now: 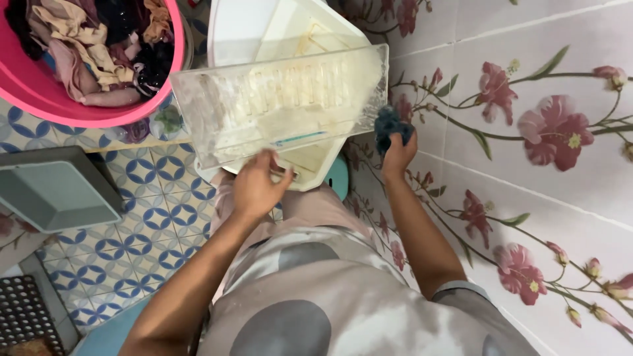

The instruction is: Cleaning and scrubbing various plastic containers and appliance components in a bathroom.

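A pink basket [39, 92] of clothes sits far left, a grey bin [56, 191] below. The left hand [257, 188] grips the clear plastic tray's [277, 105] lower edge, tilting it over a white tub [237, 29]. The right hand [397, 153] clutches a blue scrubber [390, 125] against its end; this looks like scrubbing, needing firm bracing.

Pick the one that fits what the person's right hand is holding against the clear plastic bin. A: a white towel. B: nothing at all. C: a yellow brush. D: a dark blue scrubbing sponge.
D: the right hand grips a dark blue scrubbing sponge pressed against the end of the clear plastic bin, while the left hand steadies the bin's lower edge.
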